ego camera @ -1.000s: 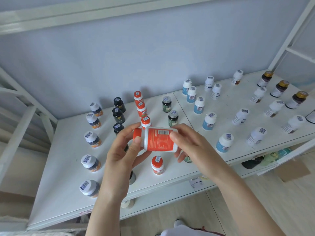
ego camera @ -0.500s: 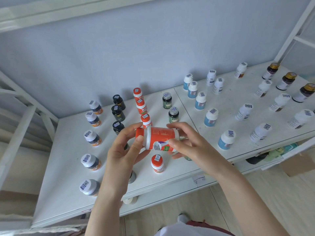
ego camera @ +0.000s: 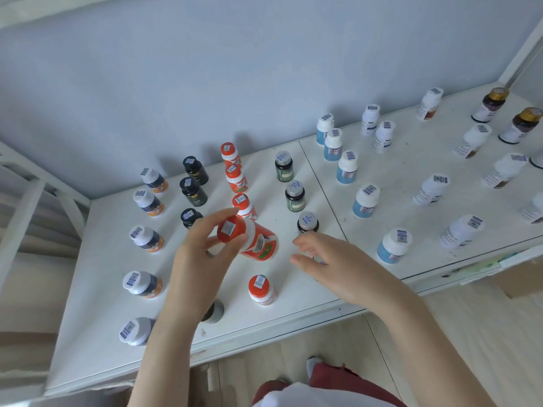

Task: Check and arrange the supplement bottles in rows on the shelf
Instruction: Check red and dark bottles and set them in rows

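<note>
Soft daylight. Bottles (ego camera: 236, 179) beyond the left hand's (ego camera: 197, 259) grip on the orange bottle (ego camera: 260, 240) cast faint shadows; the right hand (ego camera: 343, 268) beside it is blurred; the far-left shelf frame (ego camera: 20, 218) bends.

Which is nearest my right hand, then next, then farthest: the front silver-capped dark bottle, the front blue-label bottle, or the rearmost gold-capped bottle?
From the right hand, head view:
1. Front silver-capped dark bottle, just behind the fingertips.
2. Front blue-label bottle, to the hand's right, at the front.
3. Rearmost gold-capped bottle, far right at the back.
</note>
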